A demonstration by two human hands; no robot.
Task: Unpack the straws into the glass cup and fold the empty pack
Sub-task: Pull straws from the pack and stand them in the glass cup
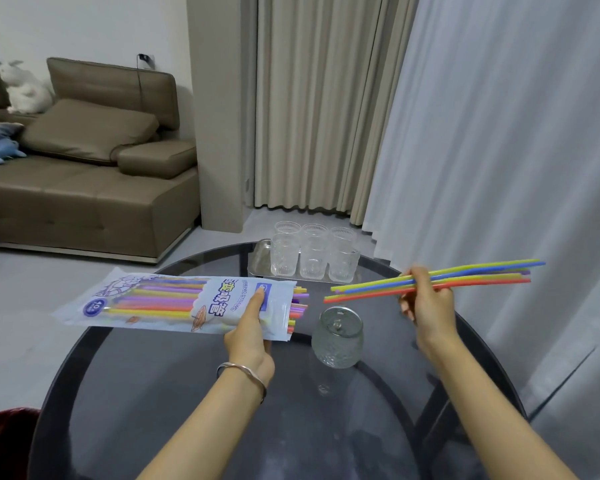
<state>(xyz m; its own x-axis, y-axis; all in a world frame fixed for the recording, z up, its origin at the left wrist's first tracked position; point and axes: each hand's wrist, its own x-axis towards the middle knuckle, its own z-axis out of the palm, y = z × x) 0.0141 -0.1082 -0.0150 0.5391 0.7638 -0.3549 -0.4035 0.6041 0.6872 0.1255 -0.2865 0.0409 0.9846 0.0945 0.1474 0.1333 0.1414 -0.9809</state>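
Barely started: right hand [426, 306] has its grip pinched on a few straws [465, 277], mid-right of frame, above the empty glass cup [338, 337]. Left hand [252, 330] pinches the pack [174, 299], centre-left and mostly full, so folding looks a way off.

Glass cup [337, 337] standing on table [194, 403]; straw pack [174, 301] lying left of it; tray [258, 261] of glasses [314, 252] sitting behind.

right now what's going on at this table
A person is unpacking straws. The left hand holds the pack above the table, its open end toward the cup, most straws inside. The right hand holds a few pulled-out straws level, above and beside the glass cup. The cup looks empty. A tray of glasses sits behind.
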